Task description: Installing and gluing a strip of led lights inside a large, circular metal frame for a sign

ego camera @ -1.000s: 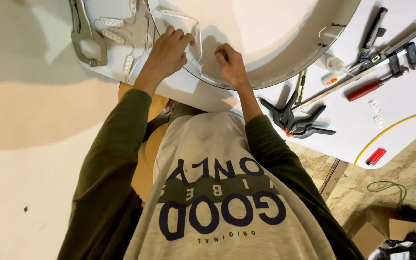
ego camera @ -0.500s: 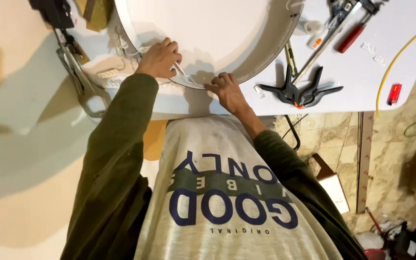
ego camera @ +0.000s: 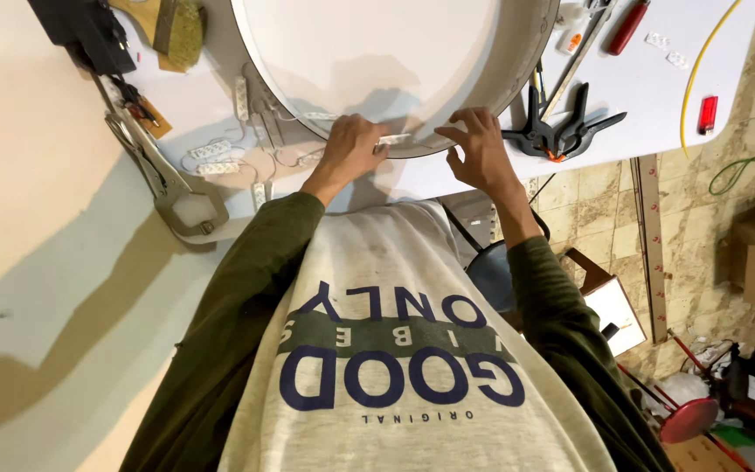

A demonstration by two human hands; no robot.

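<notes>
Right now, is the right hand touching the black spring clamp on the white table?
Apart. The head view shows bare white table between the right hand and the black spring clamp.

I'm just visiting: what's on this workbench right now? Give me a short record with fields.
Setting: white worktable beside a tiled floor
Main piece: large round white panel with a dark rim
Left hand: resting on the panel's near rim, fingers at a small white light module
Right hand: fingers spread on the same rim, holding nothing
Left of the panel: more wired white modules and locking pliers
Right of the panel: black spring clamps, red-handled tool, yellow cable
</notes>
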